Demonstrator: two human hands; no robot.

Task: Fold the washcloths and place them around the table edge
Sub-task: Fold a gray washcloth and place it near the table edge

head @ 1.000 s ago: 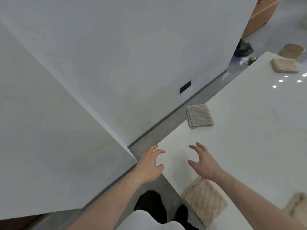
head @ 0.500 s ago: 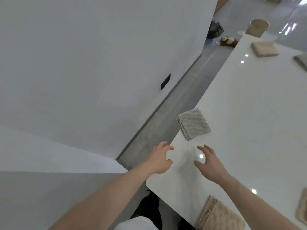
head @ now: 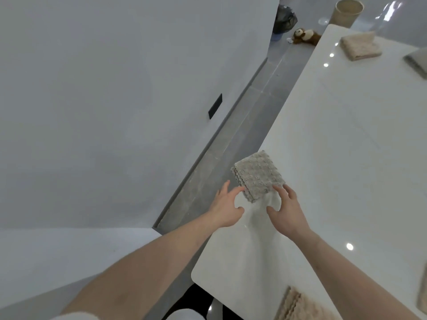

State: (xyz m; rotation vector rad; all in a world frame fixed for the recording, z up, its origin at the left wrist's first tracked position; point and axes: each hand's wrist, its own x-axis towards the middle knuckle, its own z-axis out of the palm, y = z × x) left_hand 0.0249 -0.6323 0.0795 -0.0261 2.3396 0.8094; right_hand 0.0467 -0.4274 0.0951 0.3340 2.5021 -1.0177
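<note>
My left hand [head: 227,210] and right hand [head: 286,211] — fingers spread, gripping nothing — reach the folded grey washcloth [head: 257,175]; best squared flush to the table [head: 346,146] edge

The folded washcloth [head: 257,176] lies on the desk [head: 346,158] at its left edge. Just nearer than it, the left hand [head: 227,207] and right hand [head: 286,211] flank its near corner. Farther along the desk lies another washcloth [head: 360,48]; beyond that, on the floor, a plush toy [head: 306,35].

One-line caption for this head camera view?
Both hands reach a folded grey washcloth at the white table edge.
</note>
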